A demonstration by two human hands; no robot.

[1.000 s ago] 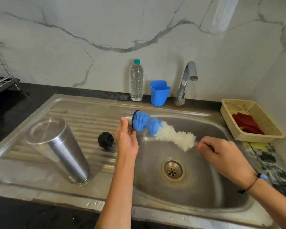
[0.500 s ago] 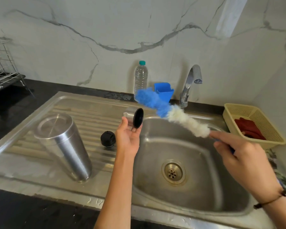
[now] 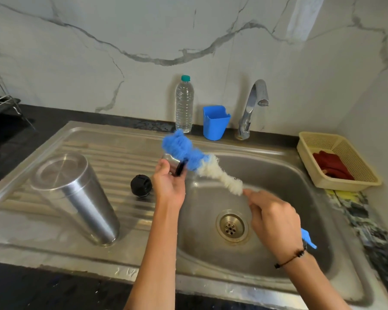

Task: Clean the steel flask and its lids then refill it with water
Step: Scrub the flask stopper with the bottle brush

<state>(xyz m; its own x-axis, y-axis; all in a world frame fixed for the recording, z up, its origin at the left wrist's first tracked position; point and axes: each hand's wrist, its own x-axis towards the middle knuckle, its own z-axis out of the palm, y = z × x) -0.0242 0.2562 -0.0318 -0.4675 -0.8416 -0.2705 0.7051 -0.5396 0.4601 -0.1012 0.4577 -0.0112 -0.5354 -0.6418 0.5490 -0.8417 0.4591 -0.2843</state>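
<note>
While gripped, unlabelled steel lid [image 3: 174,163]

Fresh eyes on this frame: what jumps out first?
The blue-and-white bottle brush, held over the sink basin by the right hand, its blue end against the steel lid gripped by the left hand. Next, the steel flask standing upside down on the drainboard, a black cap beside it.

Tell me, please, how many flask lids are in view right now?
2: a steel-and-black lid held in the left hand, and a black lid on the drainboard. Others may be hidden.
</note>
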